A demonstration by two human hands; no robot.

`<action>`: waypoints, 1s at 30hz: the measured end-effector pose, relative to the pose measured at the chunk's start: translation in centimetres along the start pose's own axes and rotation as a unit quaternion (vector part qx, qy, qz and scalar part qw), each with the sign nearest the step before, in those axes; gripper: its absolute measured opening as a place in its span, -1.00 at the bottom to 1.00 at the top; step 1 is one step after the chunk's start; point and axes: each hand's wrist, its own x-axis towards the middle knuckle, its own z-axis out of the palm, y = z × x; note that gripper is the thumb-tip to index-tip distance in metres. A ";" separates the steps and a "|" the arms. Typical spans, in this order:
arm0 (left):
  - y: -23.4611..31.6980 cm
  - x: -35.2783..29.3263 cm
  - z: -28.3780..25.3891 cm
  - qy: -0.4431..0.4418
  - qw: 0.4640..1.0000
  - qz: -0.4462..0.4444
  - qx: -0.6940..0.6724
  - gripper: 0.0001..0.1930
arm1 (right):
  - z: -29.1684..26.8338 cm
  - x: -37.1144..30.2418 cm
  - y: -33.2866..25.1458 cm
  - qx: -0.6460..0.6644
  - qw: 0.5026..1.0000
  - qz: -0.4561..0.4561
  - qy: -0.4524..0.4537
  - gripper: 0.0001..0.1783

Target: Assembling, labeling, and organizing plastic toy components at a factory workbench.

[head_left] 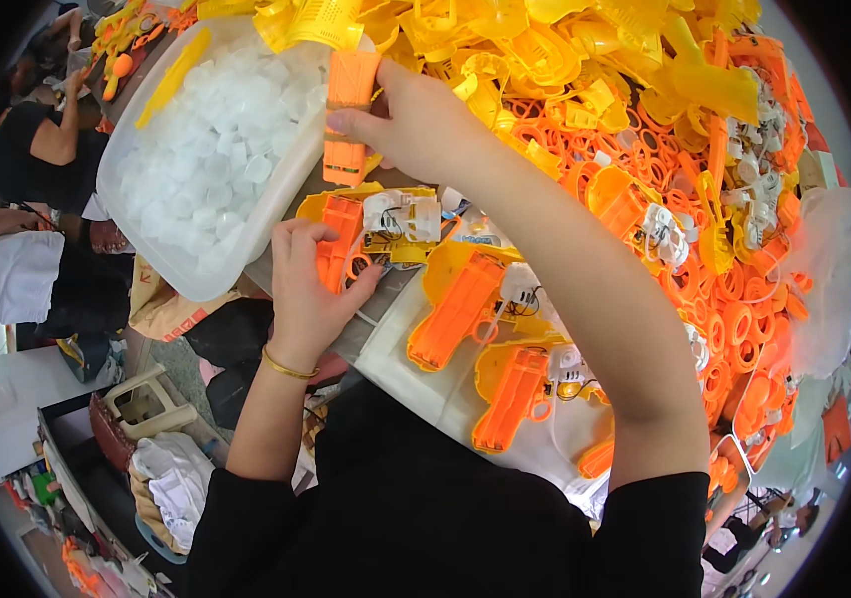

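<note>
My right hand reaches across to the far side and grips an orange block-shaped plastic part, held upright beside the bin. Below it, my left hand has its thumb and fingers around an orange toy-gun grip piece. That piece lies in a yellow half shell, next to a white mechanism with wires. To the right lie similar half-built toy guns: one with an orange grip, another with an orange grip, each in a yellow shell with white mechanisms and wires.
A translucent bin full of small clear caps stands at the far left. Yellow shells and orange rings are heaped at the back and right. People sit at the left; a box holds cloth and a stool.
</note>
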 end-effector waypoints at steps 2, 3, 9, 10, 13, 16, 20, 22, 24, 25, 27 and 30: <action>-0.1 -0.1 0.0 -0.004 1.000 -0.002 0.001 -0.52 | 0.1 -0.2 0.1 -0.024 1.000 -0.003 -0.013 -0.43; -0.2 0.0 0.0 -0.006 1.000 -0.002 0.000 -0.52 | 0.2 -0.3 0.1 -0.024 1.000 -0.001 -0.013 -0.43; -0.1 0.0 0.0 -0.011 1.000 -0.004 0.007 -0.54 | 0.9 -0.5 0.7 -0.019 1.000 -0.017 0.003 -0.42; -0.2 0.0 0.0 -0.012 1.000 -0.007 0.007 -0.54 | 1.0 -0.5 0.7 -0.021 1.000 -0.010 0.002 -0.42; -0.2 -0.1 -0.1 -0.013 1.000 -0.010 0.010 -0.54 | 1.2 -0.5 0.4 -0.021 1.000 -0.003 0.002 -0.43; -0.1 0.1 0.1 -0.019 1.000 -0.009 0.012 -0.54 | 1.0 -0.4 0.9 -0.018 1.000 -0.001 0.006 -0.43; -0.3 0.0 0.0 -0.013 1.000 -0.011 0.018 -0.54 | 1.0 -0.2 0.7 0.010 1.000 -0.002 -0.010 -0.43; -0.4 -0.1 0.0 -0.014 1.000 -0.014 0.013 -0.54 | 1.0 -0.2 0.5 0.006 1.000 0.004 -0.010 -0.44; -0.3 -0.1 0.1 -0.014 1.000 -0.017 0.010 -0.54 | 0.9 -0.2 0.4 0.002 1.000 0.008 -0.009 -0.45; -0.2 0.0 0.2 -0.018 1.000 -0.019 0.012 -0.54 | 0.8 -0.3 0.6 -0.011 1.000 0.003 0.004 -0.46; 0.0 0.2 0.5 -0.025 1.000 -0.011 0.004 -0.55 | 0.2 -0.9 0.4 -0.032 0.999 0.004 0.029 -0.47; -0.1 0.5 1.0 -0.026 0.998 0.019 0.044 -0.55 | -1.4 -2.6 -0.4 0.070 0.991 -0.082 0.086 -0.49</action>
